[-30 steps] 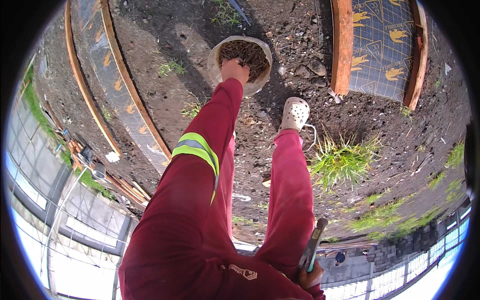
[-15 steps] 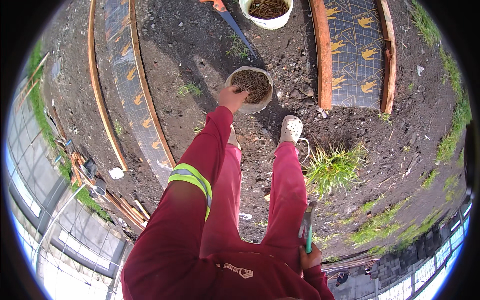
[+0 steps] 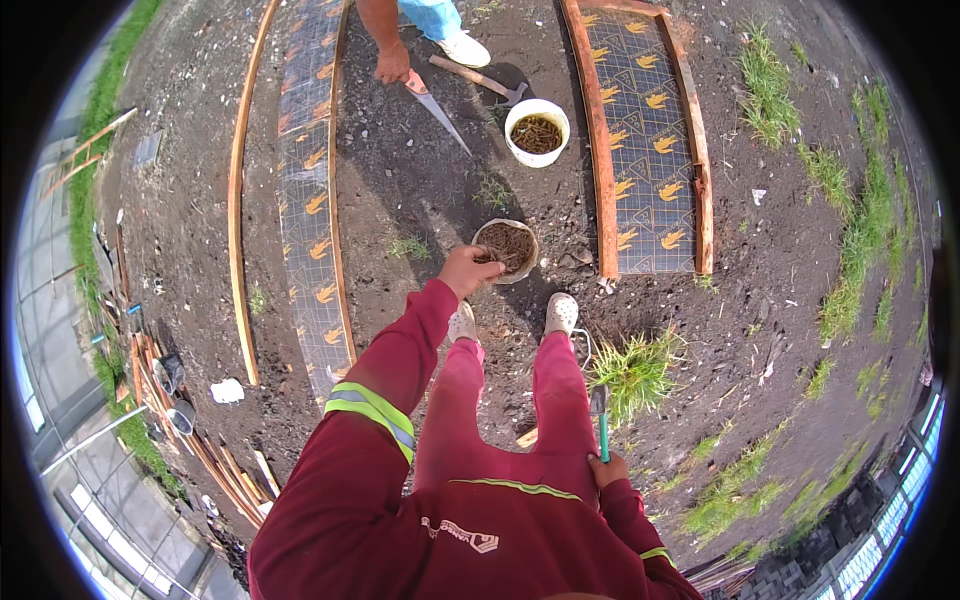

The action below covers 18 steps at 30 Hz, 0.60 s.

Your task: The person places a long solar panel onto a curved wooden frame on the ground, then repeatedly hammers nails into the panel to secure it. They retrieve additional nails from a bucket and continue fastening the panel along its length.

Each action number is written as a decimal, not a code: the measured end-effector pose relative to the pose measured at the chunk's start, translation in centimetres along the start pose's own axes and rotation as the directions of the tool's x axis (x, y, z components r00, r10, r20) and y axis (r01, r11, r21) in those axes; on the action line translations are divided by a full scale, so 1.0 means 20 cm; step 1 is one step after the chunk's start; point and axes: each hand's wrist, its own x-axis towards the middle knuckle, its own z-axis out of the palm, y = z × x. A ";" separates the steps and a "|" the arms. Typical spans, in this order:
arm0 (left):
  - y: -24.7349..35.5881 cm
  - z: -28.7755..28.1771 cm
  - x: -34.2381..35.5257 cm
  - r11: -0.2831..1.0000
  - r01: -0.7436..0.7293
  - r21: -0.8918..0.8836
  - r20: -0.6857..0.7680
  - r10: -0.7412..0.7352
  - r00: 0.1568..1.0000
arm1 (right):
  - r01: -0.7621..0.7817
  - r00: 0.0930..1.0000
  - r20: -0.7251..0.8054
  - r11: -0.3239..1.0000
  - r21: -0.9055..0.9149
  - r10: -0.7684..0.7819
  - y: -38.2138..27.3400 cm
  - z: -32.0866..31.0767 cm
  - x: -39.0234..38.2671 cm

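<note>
Over the near left rim of a pale bucket point(image 3: 534, 254) of nails point(image 3: 508, 240), my left hand point(image 3: 466, 272) has its thumb and fingers pinched together. Whatever is between the fingertips is too small to make out. The bucket stands on the soil just beyond my shoes. Down by my right thigh, my right hand point(image 3: 609, 470) is closed round the green handle of a hammer point(image 3: 603, 432), its metal head pointing up and away from me.
A co-worker's hand point(image 3: 393, 63) grips a handsaw point(image 3: 437, 112) at the far left. A second hammer point(image 3: 470, 76) lies near a white bucket point(image 3: 560, 142) of fasteners. Timber-edged patterned panels point(image 3: 655, 150) lie on both sides. A grass tuft point(image 3: 638, 380) grows beside my right leg.
My view has shifted, bringing more of the far ground in. The co-worker's hand now shows on the saw handle. My left hand stays at the nail bucket, and my right keeps the hammer.
</note>
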 end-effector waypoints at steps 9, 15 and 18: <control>0.36 -0.10 -0.60 0.979 -0.071 -0.192 0.111 0.093 0.989 | -0.037 0.996 -0.073 0.987 0.154 0.049 0.02 -0.09 -0.04; 0.47 -0.29 -1.02 0.978 -0.097 -0.182 0.102 0.117 0.988 | -0.001 0.974 -0.220 0.982 0.187 0.043 -0.14 -0.28 0.00; 0.47 -0.39 -1.30 0.979 -0.114 -0.171 0.047 0.123 0.991 | -0.050 0.982 -0.153 0.939 0.340 0.108 -0.19 -0.44 -0.01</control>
